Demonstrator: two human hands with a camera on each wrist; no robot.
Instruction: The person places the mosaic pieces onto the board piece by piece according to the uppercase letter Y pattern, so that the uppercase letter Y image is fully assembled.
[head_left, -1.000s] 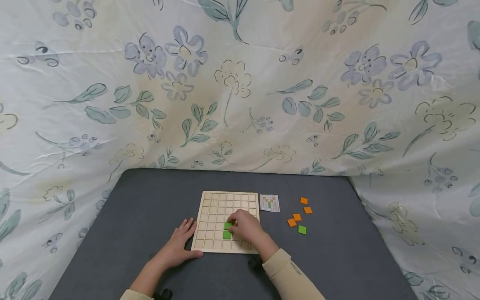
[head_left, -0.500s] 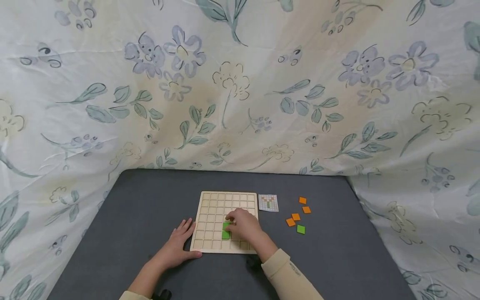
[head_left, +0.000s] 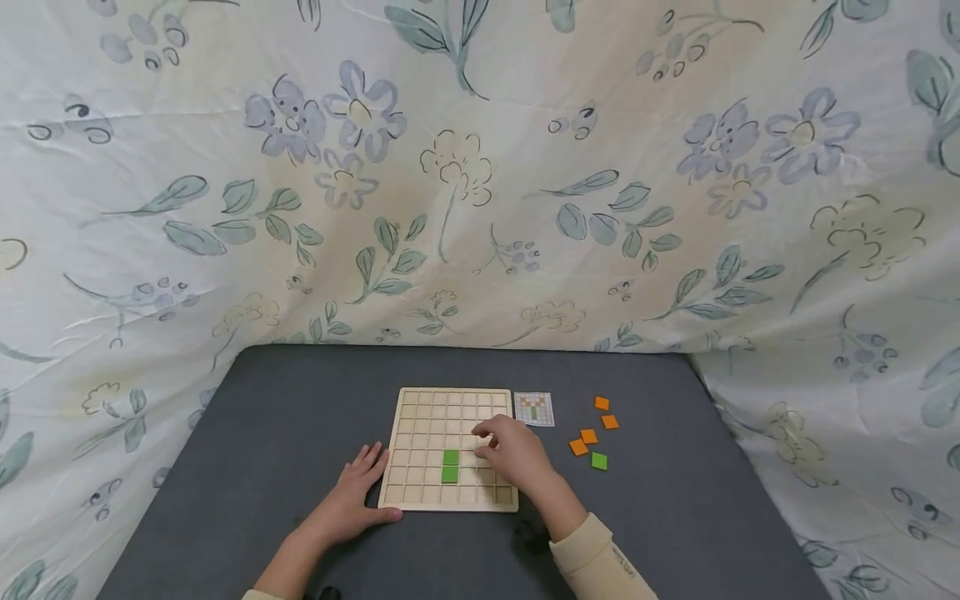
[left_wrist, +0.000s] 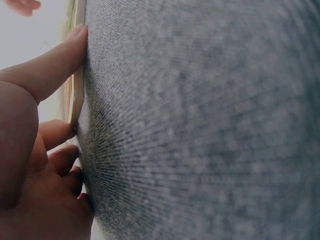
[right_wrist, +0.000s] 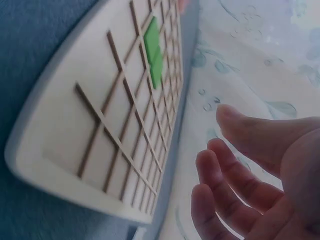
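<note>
A square wooden grid board [head_left: 420,427] lies on the dark table, with two green square tiles [head_left: 450,467] set in neighbouring cells, one behind the other. At the board's front left corner rests my left hand [head_left: 351,502]: the thumb lies against the front edge, the fingers along the left side. My right hand [head_left: 517,454] is over the right part of the board, fingers loosely bent and parted from the thumb. In the right wrist view nothing sits between the right fingers [right_wrist: 232,172], and both green tiles [right_wrist: 153,52] show flat in the grid.
Several orange square tiles [head_left: 588,436] and one green tile [head_left: 599,461] lie loose to the right of the board. A small printed pattern card [head_left: 533,409] lies by its back right corner. Floral cloth [head_left: 465,208] hangs behind the table.
My right hand has let go of the rear green tile and moved right, so both green tiles now show fully. The left hand stays at the board's corner.
</note>
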